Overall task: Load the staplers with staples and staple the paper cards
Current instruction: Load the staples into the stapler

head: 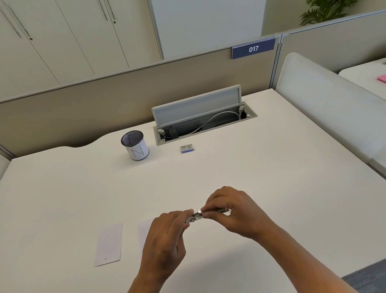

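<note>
Both hands are up over the white desk (267,167), working on a small shiny silver metal stapler (196,216) that sits between them, just above the desk top. The left hand (168,235) curls its fingers around the near end of the stapler and grips it, probably to keep it from wiggling. The right hand (230,210) pinches the far end with its thumb and fingertips, and it looks like it is fitting staples in or closing the top, though the part is too small to be sure. Holding the stapler at both ends keeps it steady for such fiddly work. Two white paper cards lie flat on the desk close to the person: one long white card with a tiny hole (108,244) is to the left, and another white card (143,232) is partly hidden under the left hand. They seem to wait there, within easy reach, for stapling. Farther back sits a small blue and white staple box (187,149), near a round white mesh pen cup (135,144) and an open grey cable tray (201,119).
</note>
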`<action>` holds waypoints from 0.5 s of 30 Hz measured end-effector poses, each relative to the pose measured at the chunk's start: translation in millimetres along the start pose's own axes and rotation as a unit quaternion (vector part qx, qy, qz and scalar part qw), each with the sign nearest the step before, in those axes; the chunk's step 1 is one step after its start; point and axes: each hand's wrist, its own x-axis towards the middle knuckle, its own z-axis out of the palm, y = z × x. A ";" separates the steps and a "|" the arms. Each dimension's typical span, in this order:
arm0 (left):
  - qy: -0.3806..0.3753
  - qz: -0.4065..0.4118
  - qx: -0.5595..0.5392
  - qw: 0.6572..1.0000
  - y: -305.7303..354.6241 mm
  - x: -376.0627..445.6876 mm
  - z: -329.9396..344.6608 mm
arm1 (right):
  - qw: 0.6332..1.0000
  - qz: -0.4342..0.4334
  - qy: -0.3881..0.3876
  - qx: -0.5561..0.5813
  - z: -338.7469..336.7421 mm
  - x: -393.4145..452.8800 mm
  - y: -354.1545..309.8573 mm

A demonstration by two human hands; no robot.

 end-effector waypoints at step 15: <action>-0.006 0.001 -0.010 1.000 0.2 3.3 3.2 | 0.995 -0.095 -0.012 -0.029 0.6 6.1 2.7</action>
